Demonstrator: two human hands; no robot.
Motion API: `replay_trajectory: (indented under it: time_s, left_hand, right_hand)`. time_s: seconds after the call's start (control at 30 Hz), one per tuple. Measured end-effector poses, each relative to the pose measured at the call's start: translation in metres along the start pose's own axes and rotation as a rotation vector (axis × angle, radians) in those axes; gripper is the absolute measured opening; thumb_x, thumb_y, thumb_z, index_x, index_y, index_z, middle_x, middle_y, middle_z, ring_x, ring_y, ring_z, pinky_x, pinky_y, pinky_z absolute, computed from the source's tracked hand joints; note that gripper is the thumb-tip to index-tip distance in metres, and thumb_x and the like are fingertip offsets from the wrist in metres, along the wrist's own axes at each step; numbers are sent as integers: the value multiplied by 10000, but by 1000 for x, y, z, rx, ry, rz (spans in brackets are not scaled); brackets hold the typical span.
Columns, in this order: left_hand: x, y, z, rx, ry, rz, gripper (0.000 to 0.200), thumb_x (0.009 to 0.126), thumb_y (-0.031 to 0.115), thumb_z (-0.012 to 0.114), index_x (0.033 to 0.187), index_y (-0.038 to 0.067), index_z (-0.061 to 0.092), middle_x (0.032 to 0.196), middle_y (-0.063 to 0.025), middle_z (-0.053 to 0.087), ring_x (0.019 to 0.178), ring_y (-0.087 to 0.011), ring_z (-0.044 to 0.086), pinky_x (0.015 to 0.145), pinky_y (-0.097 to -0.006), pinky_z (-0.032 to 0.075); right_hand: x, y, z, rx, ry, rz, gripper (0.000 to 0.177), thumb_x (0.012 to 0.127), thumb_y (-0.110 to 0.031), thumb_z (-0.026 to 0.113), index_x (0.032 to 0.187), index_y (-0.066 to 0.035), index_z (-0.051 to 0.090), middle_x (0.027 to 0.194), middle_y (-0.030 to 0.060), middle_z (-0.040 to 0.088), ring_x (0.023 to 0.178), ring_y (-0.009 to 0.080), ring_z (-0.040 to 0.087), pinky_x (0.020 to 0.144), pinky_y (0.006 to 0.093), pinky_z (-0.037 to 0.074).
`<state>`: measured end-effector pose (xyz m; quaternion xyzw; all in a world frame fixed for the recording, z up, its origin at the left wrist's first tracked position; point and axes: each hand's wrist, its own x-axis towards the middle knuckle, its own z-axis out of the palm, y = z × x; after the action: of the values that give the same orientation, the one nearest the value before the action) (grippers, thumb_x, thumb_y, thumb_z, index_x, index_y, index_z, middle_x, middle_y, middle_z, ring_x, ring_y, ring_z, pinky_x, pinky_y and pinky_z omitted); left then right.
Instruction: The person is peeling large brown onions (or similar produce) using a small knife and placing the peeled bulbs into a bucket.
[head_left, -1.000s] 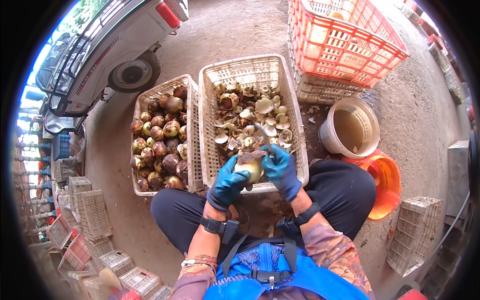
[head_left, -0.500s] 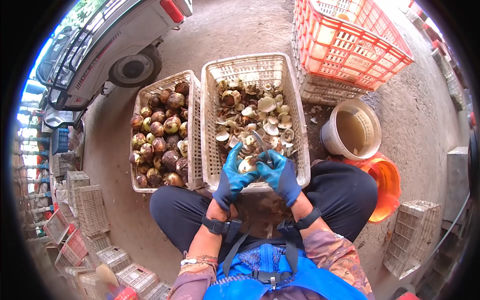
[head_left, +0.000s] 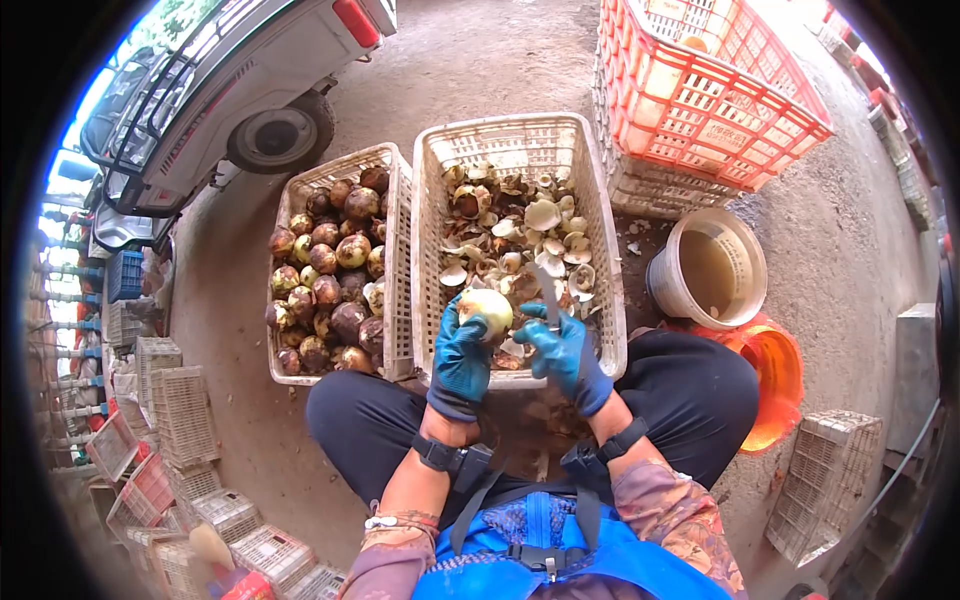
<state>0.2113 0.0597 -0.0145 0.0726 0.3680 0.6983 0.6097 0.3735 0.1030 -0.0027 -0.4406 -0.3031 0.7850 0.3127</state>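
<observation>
Both hands wear teal-blue gloves and are raised over the near end of a white plastic basket (head_left: 604, 230). My left hand (head_left: 460, 352) is closed round a pale, round, bulb-like vegetable (head_left: 487, 309) with a smooth surface; its exact kind I cannot make out. In my right hand (head_left: 562, 352) is a knife (head_left: 548, 289), its blade pointing up and away, slightly blurred. The knife is apart from the vegetable. Beneath the hands, the basket holds many pale, cup-shaped cut pieces and brown peelings (head_left: 543, 214).
A second basket (head_left: 398, 270) to the left is full of round brown-purple and yellowish vegetables (head_left: 325, 259). At right are a bucket of cloudy liquid (head_left: 757, 262), an orange tub (head_left: 790, 372) and stacked red crates (head_left: 720, 110). A parked vehicle (head_left: 240, 90) stands at the upper left.
My left hand has turned and lifted the pale vegetable, so more of it shows. My right hand with the knife has moved right, away from it.
</observation>
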Motion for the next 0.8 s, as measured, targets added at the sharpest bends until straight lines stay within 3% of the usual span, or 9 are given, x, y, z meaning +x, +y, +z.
replay_trajectory:
  time_s: [0.13, 0.17, 0.27, 0.3, 0.4, 0.43, 0.53, 0.57, 0.8]
  left_hand:
    - [0, -6, 3, 278, -60, 122, 527, 824, -29, 632, 1323, 51, 483, 1192, -112, 605, 1074, -225, 613, 941, -349, 522]
    - [0, -6, 3, 422, -55, 165, 619, 787, -69, 676, 1352, 51, 454, 1185, -99, 615, 1052, -198, 621, 913, -309, 526]
    - [-2, 1, 13, 654, -73, 209, 750, 756, -80, 721, 1413, 46, 383, 1197, -99, 613, 1041, -182, 624, 887, -308, 534]
    - [-4, 3, 14, 752, -100, 193, 897, 748, -71, 747, 1495, 68, 271, 1198, -104, 617, 1026, -176, 630, 875, -298, 534]
    - [-8, 4, 17, 993, -253, 224, 994, 750, -45, 767, 1540, 102, 183, 1185, -108, 624, 1017, -169, 628, 876, -291, 527]
    - [-6, 4, 13, 925, -286, 170, 1032, 749, -39, 779, 1555, 125, 154, 1171, -107, 629, 1014, -162, 624, 869, -290, 527]
    - [-7, 2, 9, 1009, -317, 166, 1033, 747, -37, 784, 1553, 118, 158, 1160, -104, 631, 1013, -156, 621, 870, -291, 525]
    - [-10, -5, 7, 978, -269, 170, 1041, 741, -29, 795, 1552, 113, 159, 1136, -97, 635, 1001, -153, 624, 862, -296, 529]
    - [-11, -19, -1, 1075, -170, 236, 1044, 728, -1, 821, 1547, 127, 186, 1084, -88, 641, 959, -155, 635, 829, -306, 541]
  right_hand:
    - [5, 17, 7, 11, -94, -116, 334, 930, -157, 615, 1234, -20, 590, 850, -22, 635, 571, 26, 476, 485, 203, 377]
    - [6, 18, 1, 0, -127, -83, 342, 928, -151, 619, 1239, -13, 592, 860, -19, 636, 643, 35, 526, 532, 209, 426]
    - [2, 9, 8, -193, 83, -250, 359, 924, -173, 627, 1250, -27, 594, 877, -13, 639, 715, 52, 568, 609, 215, 475]
    - [1, 1, 4, -200, 28, -229, 385, 911, -200, 642, 1248, -21, 596, 911, 37, 677, 761, 93, 621, 683, 249, 513]
    - [13, 15, -4, -403, -107, -487, 413, 899, -222, 646, 1250, -12, 591, 971, 101, 703, 797, 133, 654, 696, 289, 528]
    - [10, 15, -7, -499, -98, -463, 401, 884, -210, 632, 1231, -12, 591, 987, 165, 702, 809, 204, 691, 714, 335, 537]
    - [6, 7, -10, -788, -89, -445, 358, 876, -191, 609, 1192, -23, 609, 936, 195, 696, 789, 268, 700, 704, 358, 538]
    - [13, 15, -14, -724, -103, -430, 322, 866, -182, 599, 1145, -23, 627, 887, 215, 683, 769, 312, 694, 689, 377, 536]
    - [25, 30, -21, -735, -72, -367, 290, 857, -188, 600, 1085, -18, 656, 849, 204, 683, 746, 301, 691, 667, 378, 527]
